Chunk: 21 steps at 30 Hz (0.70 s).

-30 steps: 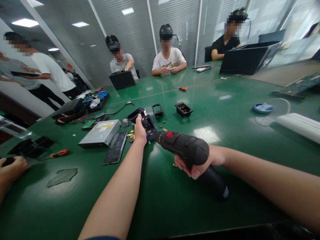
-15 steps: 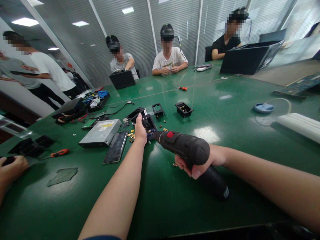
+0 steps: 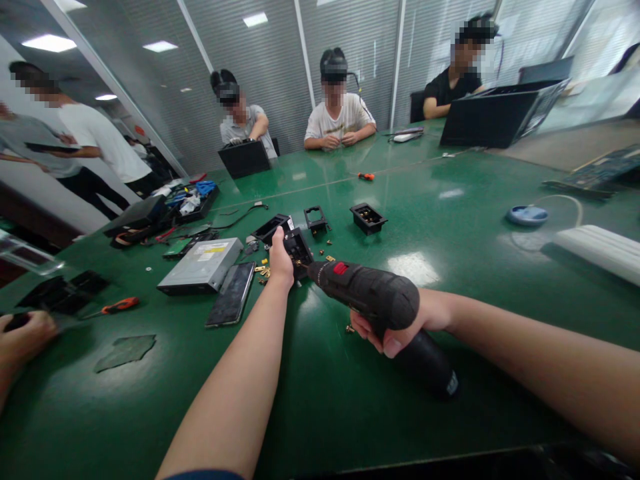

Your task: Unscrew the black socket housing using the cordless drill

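My left hand [image 3: 281, 259] grips a small black plastic housing [image 3: 299, 247] upright, its open side turned to the right, with brass bits inside. In my right hand [image 3: 395, 333] is a black power drill [image 3: 370, 288] with a red mark on its side. The drill's tip points left, at the lower part of the housing; whether it touches is too small to tell. Behind the housing lie a black frame [image 3: 316, 220] and another black housing [image 3: 368, 219] with brass contacts. Small brass pieces [image 3: 331, 258] are scattered beside it.
Left of my left arm are a phone [image 3: 231, 295] and a silver disc drive [image 3: 203, 267]. An orange screwdriver [image 3: 120, 306] and a flat dark shard [image 3: 125, 353] lie farther left, near another person's hand [image 3: 33, 337]. Several people are around the green table [image 3: 500, 267].
The housing in my left hand has tilted slightly, and a brass piece now shows near the drill tip. Both hands keep their holds and have barely moved.
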Available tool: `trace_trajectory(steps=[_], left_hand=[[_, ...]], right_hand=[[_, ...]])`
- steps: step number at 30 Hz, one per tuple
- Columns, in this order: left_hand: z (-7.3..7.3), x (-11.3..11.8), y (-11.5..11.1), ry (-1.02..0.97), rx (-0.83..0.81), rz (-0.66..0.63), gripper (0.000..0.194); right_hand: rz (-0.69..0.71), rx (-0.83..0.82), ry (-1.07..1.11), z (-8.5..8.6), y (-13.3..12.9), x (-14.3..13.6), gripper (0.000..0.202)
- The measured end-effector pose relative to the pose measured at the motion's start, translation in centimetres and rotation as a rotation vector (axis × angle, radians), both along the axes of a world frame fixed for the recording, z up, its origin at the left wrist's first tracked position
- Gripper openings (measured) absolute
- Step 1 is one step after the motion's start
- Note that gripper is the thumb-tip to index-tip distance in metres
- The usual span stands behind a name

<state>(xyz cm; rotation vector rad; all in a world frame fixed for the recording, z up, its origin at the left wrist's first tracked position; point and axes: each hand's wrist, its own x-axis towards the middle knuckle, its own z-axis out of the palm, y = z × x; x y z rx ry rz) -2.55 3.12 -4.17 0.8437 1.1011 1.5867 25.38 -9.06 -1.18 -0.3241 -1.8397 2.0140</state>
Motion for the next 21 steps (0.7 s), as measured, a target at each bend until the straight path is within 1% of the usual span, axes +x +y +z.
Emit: trace_trajectory(steps=[3,7,12,17,21], left_hand=[[-0.06,0.06,0.06,0.015,-0.007,0.041,0.074],[-0.09,0.06,0.07,0.009,-0.018,0.04,0.074],[-0.02,0.03,0.03,-0.001,-0.028,0.037,0.077],[0.08,0.2,-0.12,-0.013,-0.027,0.028,0.072],[0.07,0.23,-0.08,-0.008,-0.02,0.039,0.073]], right_hand=[[-0.006,0.004,-0.003,0.15,-0.09,-0.05,0.053],[0.0,0.035,0.026,0.07,-0.05,-0.13,0.055],[0.012,0.069,0.001,0.05,0.06,-0.06,0.054],[0.025,0.036,0.025,-0.18,0.13,0.08,0.054],[0.018,0.032,0.02,-0.25,0.13,0.11,0.052]])
